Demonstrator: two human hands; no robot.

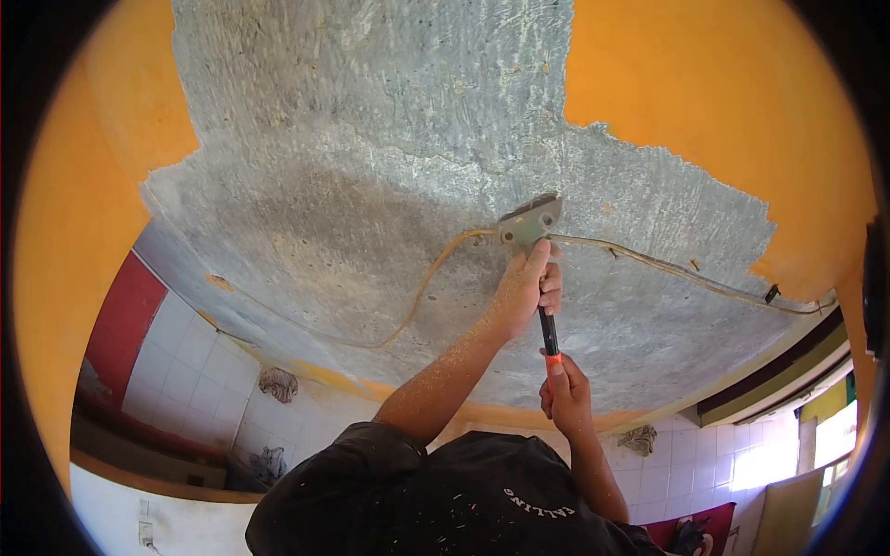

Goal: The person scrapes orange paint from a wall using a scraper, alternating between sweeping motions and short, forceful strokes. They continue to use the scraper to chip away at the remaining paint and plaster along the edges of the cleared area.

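Against the grey, stripped surface [306, 213] rests the head of a long-handled scraper [528, 221], greenish-grey with a dark blade edge and bolts. My left hand [535, 285] is closed round the scraper just below its head, thumb pointing up along it. Lower down, my right hand [567, 394] wraps the orange-red part of the black handle. Pale flecks cover my left forearm. A thin yellowish cable [422, 287] runs across the surface and passes behind the scraper head.
Orange paint [714, 74] with ragged edges borders the grey patch on both sides. White tiles [190, 347], a red panel [130, 315] and a bright window [834, 435] lie lower down. Crumpled grey lumps [278, 385] sit against the tiles.
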